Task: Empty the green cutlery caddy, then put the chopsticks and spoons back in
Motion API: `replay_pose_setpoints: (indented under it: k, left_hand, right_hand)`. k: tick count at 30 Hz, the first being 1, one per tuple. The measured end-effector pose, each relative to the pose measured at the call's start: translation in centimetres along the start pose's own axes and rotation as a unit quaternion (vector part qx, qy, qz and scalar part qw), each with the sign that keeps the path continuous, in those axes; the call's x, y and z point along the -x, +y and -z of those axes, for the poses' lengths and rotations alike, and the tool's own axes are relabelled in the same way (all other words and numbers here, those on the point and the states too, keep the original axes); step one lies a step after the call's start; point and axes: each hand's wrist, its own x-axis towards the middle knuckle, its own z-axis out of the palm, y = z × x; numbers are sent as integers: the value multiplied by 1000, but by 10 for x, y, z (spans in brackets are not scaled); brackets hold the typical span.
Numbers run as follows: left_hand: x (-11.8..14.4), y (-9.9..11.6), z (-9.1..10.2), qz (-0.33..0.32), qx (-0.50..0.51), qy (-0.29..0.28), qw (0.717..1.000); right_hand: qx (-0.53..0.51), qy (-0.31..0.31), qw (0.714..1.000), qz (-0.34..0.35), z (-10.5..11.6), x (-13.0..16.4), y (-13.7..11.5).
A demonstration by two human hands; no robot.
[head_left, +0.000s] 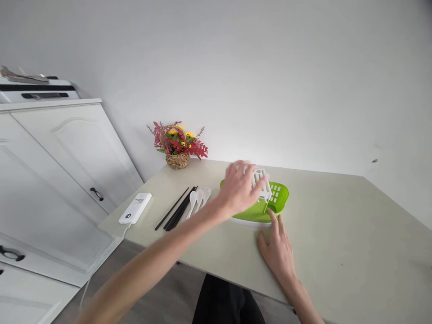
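Note:
A green plastic tray [249, 213] with a slotted right end lies on the table, a white base showing under its front edge. Over it is a white slotted rack [261, 184], partly covered by my left hand [238, 186]. The left fingers curl over the rack's far left side and the thumb crosses its front, closed on it; the hand is slightly blurred. My right hand [278, 249] rests at the tray's front right, fingers stretched out and thumb apart. Its index fingertip touches a thin green bar [266, 206] at the tray's edge.
Left of the tray lie several white spoons [199, 196] and several black chopsticks [180, 211]. A white power bank [135, 208] with a cable sits near the table's left edge. A flower basket [177, 159] stands by the wall. White cabinets [67, 180] flank the table [324, 252].

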Motion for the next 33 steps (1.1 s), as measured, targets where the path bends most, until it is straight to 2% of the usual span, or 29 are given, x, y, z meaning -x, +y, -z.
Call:
replay_pose_setpoints:
  k: [3,5,7,11,14,20,25,29,31,33]
  left_hand:
    - [13,34,-14,-30,-40,-52,997]
    - [19,38,-25,-42,-70,-70,994]
    - [18,30,-34,-52,-88,-75,992]
    - [3,-6,-43,-57,-85,-75,992]
    - [-8,-42,-44,-15,-83,-66,994]
    - [-13,-122,-33,87,-113,-49,989]
    - [-2,-177,-18,100,-140,-40,984]
    - [4,-200,-5,114,-157,-40,980]
    - [4,-202,0,123,-159,-45,978]
    - [5,-196,3,129,-157,-40,978]
  right_hand:
    - [-1,7,1000,-1,-1,0,1]
    - [-2,5,1000,-9,-1,0,1]
    - [-11,-4,1000,-17,0,0,0]
    - [-50,1,997,-51,2,0,-2]
    - [-65,6,996,-60,3,1,-2]
    - [-66,1,997,-51,1,1,0]
    - [-55,-2,997,-52,1,1,-1]
    - [-52,5,998,-43,0,1,-1]
    - [-49,3,998,-47,-1,1,-1]
    - [-45,-3,998,-52,0,1,-1]
